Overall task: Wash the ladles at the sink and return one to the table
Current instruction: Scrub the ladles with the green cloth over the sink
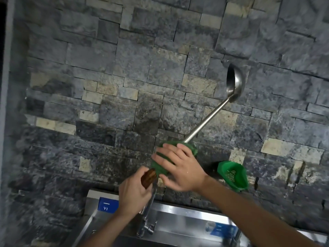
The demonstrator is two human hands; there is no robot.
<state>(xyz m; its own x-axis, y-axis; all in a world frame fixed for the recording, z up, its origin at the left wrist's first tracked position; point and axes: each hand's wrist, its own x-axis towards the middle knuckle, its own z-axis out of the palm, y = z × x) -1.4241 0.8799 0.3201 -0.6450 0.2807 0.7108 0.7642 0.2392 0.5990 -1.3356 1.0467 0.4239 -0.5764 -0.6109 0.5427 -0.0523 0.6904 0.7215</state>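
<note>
Shiny steel ladle (233,84), wooden handle (148,177), rough stone wall (124,68).

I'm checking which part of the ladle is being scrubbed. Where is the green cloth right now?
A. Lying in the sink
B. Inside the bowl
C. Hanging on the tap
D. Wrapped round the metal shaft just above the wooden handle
D: the right hand presses the green cloth round the ladle shaft, just above the wooden handle that the left hand grips.

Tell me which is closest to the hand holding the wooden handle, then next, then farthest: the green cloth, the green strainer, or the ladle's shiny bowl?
From the left hand:
1. Green cloth, just above it, round the ladle's shaft.
2. Green strainer, off to the right by the wall.
3. Ladle bowl, high up on the right.
</note>
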